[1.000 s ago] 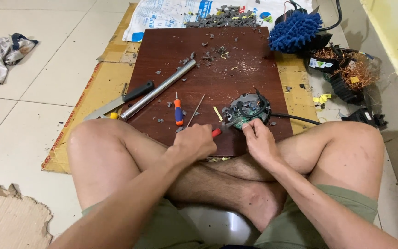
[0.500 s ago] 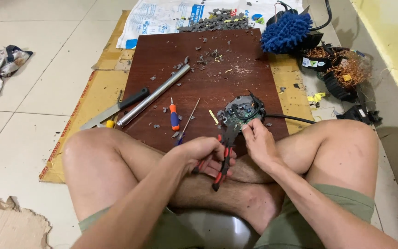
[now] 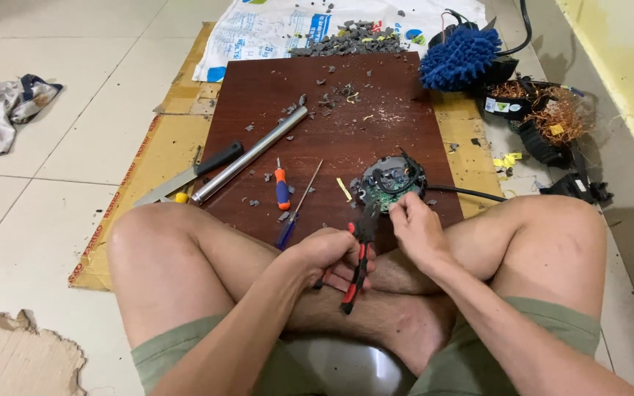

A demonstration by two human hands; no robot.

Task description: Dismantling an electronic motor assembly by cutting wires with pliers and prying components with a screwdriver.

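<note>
Both hands are low over my crossed legs at the near edge of the dark wooden board. My left hand is closed around the red and black handles of the pliers, nose pointing up toward the round circuit unit, so the tool is lined up with the work. My right hand has its fingertips on the unit's near rim, steadying it, I'd say; I can't tell if they pinch anything. That unit sits on the board's near right part, a black cable trailing right. Left of it lie an orange screwdriver, a thin rod, a metal tube and a knife. Grey chips litter the board; nothing blocks the unit.
</note>
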